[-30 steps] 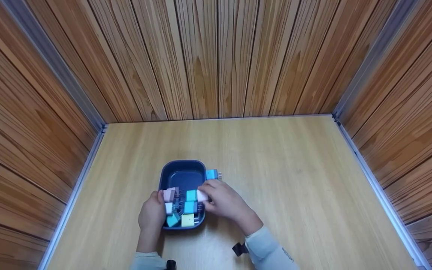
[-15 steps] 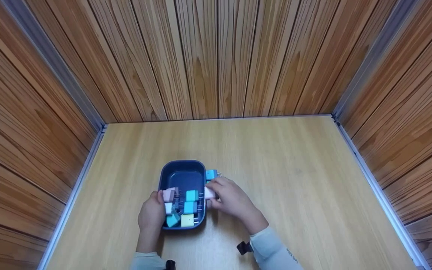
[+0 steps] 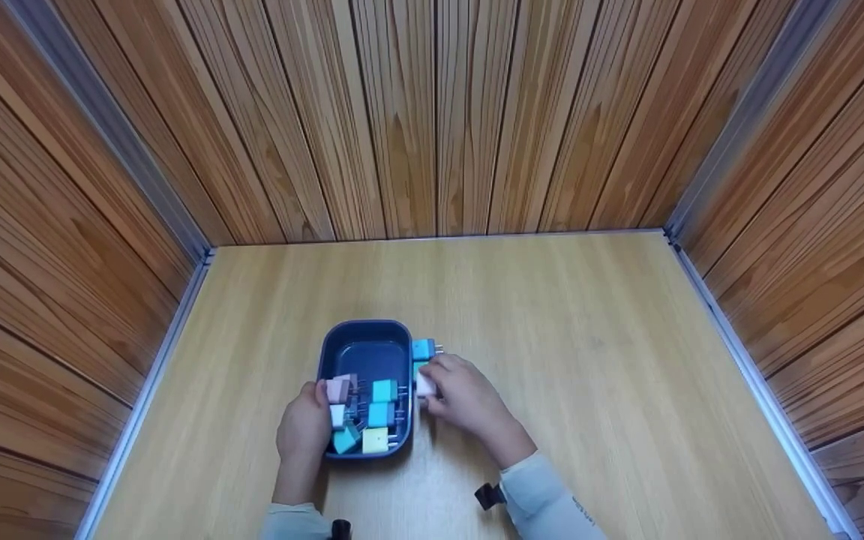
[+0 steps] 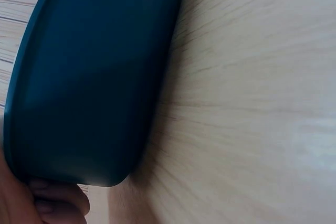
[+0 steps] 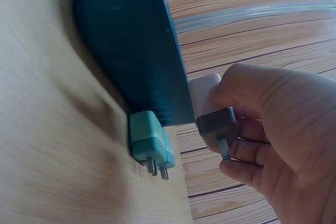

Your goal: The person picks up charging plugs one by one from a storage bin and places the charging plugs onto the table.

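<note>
My left hand point(image 3: 304, 422) grips the left side of a dark blue rectangular tub point(image 3: 367, 354), thumb over its rim. My right hand point(image 3: 469, 395) pinches a pale pink-white plug adapter point(image 3: 425, 384) just outside the tub's right wall. In the right wrist view this plug adapter point(image 5: 216, 125) shows a dark grey end with metal prongs, level with the rim. Below it, two teal-blue plug adapters point(image 5: 147, 139) stand on the table against the wall. Inside the near half of the tub are several more, among them a yellow adapter point(image 3: 375, 441), a turquoise adapter point(image 3: 384, 391) and a pink adapter point(image 3: 338, 391).
The light wood table point(image 3: 552, 337) spreads around the tub. Wood-panelled walls point(image 3: 432, 120) enclose it at the back and both sides, with metal strips point(image 3: 762, 382) along the edges.
My right hand has carried the pale plug adapter rightward, from over the tub's contents to outside its right wall. The left hand and tub have stayed in place.
</note>
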The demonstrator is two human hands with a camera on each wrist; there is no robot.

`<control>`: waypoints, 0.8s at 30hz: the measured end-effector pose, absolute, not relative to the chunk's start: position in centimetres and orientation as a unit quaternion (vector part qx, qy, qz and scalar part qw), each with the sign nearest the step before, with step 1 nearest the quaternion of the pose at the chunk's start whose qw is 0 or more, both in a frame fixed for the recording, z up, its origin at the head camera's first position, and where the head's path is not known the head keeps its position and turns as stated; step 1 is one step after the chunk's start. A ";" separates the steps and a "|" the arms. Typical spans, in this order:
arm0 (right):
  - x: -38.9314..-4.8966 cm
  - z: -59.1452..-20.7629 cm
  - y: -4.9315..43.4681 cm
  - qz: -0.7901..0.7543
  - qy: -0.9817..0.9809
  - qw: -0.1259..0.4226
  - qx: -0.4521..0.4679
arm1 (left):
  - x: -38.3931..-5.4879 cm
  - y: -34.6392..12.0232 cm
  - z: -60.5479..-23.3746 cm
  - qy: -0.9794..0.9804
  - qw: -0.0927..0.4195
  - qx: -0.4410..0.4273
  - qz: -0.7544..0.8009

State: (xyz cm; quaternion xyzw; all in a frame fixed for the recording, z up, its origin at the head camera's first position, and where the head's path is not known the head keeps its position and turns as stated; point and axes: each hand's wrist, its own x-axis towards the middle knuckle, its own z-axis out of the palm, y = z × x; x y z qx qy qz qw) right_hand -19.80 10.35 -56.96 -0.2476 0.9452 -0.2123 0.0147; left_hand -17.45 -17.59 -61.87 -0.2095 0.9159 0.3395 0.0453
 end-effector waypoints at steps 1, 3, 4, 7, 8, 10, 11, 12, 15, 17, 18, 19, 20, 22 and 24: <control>-19.8 -57.1 10.3 -0.210 0.945 0.013 -0.249 | -17.5 -17.6 -61.9 0.916 0.045 -0.209 0.340; -19.9 -57.3 10.3 -0.207 0.946 0.009 -0.251 | -17.5 -17.6 -61.9 0.916 0.046 -0.209 0.339; -19.9 -57.5 10.2 -0.204 0.946 0.008 -0.253 | -17.5 -17.7 -61.9 0.917 0.044 -0.208 0.336; -20.0 -57.8 10.1 -0.197 0.947 0.004 -0.255 | -17.6 -17.7 -62.0 0.922 0.038 -0.205 0.328; -20.1 -57.9 10.1 -0.195 0.947 0.003 -0.255 | -17.6 -17.7 -62.0 0.923 0.036 -0.204 0.325; -20.1 -58.0 10.0 -0.188 0.949 0.004 -0.254 | -17.6 -17.7 -62.0 0.924 0.033 -0.202 0.322; -20.2 -58.0 10.0 -0.186 0.950 0.004 -0.252 | -17.6 -17.7 -62.0 0.924 0.034 -0.203 0.323; -20.2 -58.1 9.9 -0.183 0.951 0.004 -0.250 | -17.7 -17.7 -62.0 0.923 0.036 -0.204 0.324; -20.2 -58.2 9.8 -0.172 0.954 0.005 -0.246 | -17.7 -17.7 -62.0 0.920 0.042 -0.209 0.330; -20.2 -58.4 9.7 -0.166 0.954 0.004 -0.248 | -17.7 -17.7 -61.9 0.918 0.046 -0.212 0.332; -20.2 -58.6 9.7 -0.164 0.954 0.003 -0.249 | -17.7 -17.7 -61.9 0.917 0.048 -0.213 0.333; -20.2 -58.7 9.6 -0.163 0.954 0.003 -0.251 | -17.6 -17.7 -61.9 0.916 0.049 -0.214 0.335; -20.3 -58.8 9.6 -0.163 0.954 0.004 -0.252 | -17.6 -17.7 -62.0 0.916 0.051 -0.215 0.336; -20.3 -59.1 9.6 -0.163 0.952 0.005 -0.257 | -17.6 -17.6 -62.0 0.915 0.052 -0.215 0.338; -20.4 -59.3 9.5 -0.164 0.951 0.006 -0.261 | -17.6 -17.6 -62.0 0.915 0.053 -0.215 0.338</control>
